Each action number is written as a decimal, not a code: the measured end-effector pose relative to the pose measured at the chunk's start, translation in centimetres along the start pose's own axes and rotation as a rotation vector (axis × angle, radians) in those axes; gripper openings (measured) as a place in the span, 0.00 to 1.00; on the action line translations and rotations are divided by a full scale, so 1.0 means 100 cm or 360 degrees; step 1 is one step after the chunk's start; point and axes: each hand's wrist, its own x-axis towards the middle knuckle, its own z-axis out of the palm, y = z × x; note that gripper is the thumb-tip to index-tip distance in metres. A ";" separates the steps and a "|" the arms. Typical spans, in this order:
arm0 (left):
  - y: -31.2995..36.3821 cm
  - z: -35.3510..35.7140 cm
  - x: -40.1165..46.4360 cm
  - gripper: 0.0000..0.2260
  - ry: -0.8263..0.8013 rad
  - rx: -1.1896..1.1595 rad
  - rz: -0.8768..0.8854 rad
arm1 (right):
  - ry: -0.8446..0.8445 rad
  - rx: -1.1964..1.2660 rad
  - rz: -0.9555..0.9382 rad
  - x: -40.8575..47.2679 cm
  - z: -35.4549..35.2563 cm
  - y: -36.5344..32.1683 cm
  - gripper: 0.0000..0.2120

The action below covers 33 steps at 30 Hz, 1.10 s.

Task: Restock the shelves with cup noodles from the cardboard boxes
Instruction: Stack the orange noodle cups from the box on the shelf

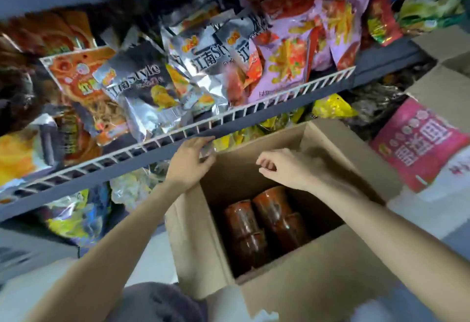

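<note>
While cups [264, 227] lie deep in the box [318, 270], left hand [190, 161] grips its 11 o'clock corner; right hand [284, 166] hovers, loosely curled, empty.

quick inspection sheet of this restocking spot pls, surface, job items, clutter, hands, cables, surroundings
surface: wire-fronted shelf, full of snack bags.
job's things: open cardboard box; dark red cup noodles lying at its bottom.
clutter: silver snack bags; pink bag to the right.
hands: left hand at the box's far left corner; right hand over the box, fingers loosely curled, holding nothing.
cables: nothing seen.
surroundings: second cardboard box, upper right.
</note>
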 end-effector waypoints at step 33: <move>0.071 0.012 -0.071 0.09 0.0572 0.0365 0.0423 | 0.0264 0.0052 0.0830 -0.045 0.152 0.008 0.17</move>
